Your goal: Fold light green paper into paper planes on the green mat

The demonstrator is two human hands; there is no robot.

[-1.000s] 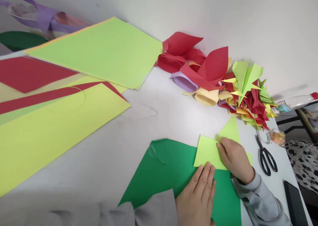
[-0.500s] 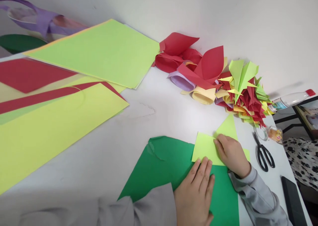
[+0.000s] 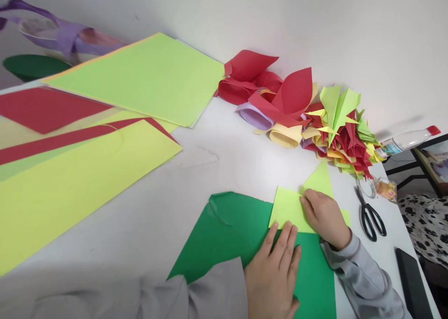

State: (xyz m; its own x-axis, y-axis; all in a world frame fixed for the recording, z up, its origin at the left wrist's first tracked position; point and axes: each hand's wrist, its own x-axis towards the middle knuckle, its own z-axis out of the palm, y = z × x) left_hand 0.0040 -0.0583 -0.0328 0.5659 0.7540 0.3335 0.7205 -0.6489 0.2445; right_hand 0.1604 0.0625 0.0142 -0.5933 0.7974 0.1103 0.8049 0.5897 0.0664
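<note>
My left hand lies flat and released, its palm over a green sheet and its fingertips along the near edge of a small yellow-green folded paper. That paper rests partly on the green sheet's far right part and partly past its edge, with a pointed flap sticking out beyond my knuckles. My right hand is curled on top of it, thumb and forefinger touching it by the flap; I cannot tell whether they pinch it or only press.

To the right, a black flat object lies near the edge of the white table. Black-handled scissors lie just beyond my right hand, points away from me. To the left, a long yellow sheet overlaps red paper.

Farther off, a tape roll sits beside a wrapped packet. Behind them is a heap of folded paper pieces, next to red, purple and cream paper rolls. A clear bottle with a red cap lies tilted past the heap. Light green sheets reach back toward the wall.
</note>
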